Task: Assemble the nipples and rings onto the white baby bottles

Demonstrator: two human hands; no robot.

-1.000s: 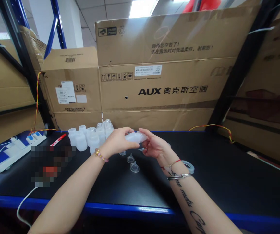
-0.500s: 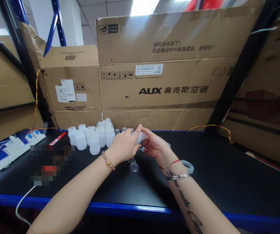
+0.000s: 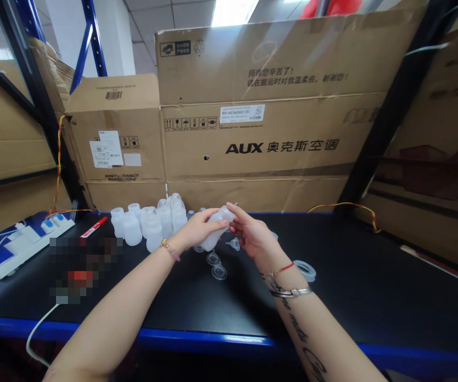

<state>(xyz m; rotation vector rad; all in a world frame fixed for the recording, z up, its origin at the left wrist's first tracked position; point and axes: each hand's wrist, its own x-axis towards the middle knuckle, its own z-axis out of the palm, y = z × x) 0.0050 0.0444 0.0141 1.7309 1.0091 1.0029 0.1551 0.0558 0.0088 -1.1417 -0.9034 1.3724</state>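
My left hand is wrapped round a translucent white baby bottle, tilted with its neck up to the right. At the neck, the fingers of my right hand are bent in a pinch against the bottle's upper end; what they grip there is partly hidden. Beneath the hands lie clear silicone nipples, several of them in a loose row on the black tabletop. One clear nipple rests on its side just under my right fingers. Several more bottles stand upright to the left, some with clear caps.
Pale rings lie right of my right wrist. On the left are a red marker, a white power strip and a blurred-out patch. Cardboard sheets wall the back; a yellow-red wire runs along the back right.
My left hand has shifted left and lower, its grip now showing the bottle's body, which was mostly covered before. My right hand stays at the neck.
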